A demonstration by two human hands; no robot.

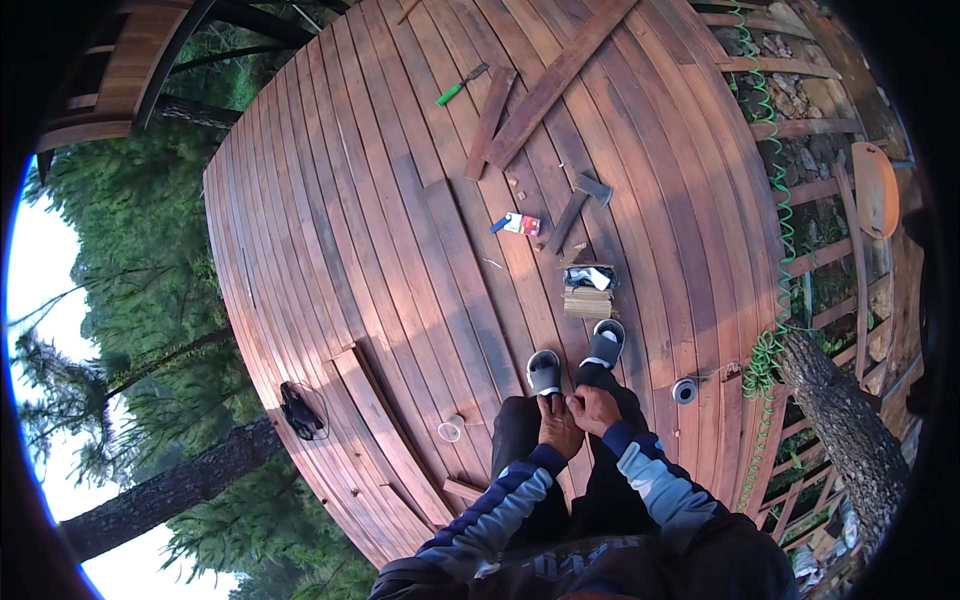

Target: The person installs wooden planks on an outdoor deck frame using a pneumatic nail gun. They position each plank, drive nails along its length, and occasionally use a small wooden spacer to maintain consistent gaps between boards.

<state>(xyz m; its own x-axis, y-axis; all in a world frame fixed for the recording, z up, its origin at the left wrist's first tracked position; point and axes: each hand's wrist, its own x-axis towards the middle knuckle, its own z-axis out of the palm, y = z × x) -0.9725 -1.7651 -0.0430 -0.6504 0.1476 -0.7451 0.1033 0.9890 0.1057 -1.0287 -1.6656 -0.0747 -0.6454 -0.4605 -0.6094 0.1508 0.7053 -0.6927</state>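
Note:
My left hand [561, 428] is held over my legs, just behind my left sandal [544, 371], with its fingers stretched forward. My right hand [597, 409] is right beside it, fingers bent in toward the left hand's fingers. Anything between the right fingertips is too small to make out. In front of my right sandal [606, 343] sits a bundle of short wood pieces [589, 302], with a black and white item [590, 278] at its far side. Farther ahead lies a hatchet [583, 208], and left of it a red and white small pack [522, 223] with a blue lighter-like item [498, 226].
Loose boards [560, 85] and a green-handled tool [461, 86] lie far ahead on the plank deck [330, 200]. A clear cup [451, 429] is at left, a round grey item [684, 390] at right. Green coiled hose [764, 360] runs along open joists [815, 265]. Tree trunks [850, 430] flank the deck.

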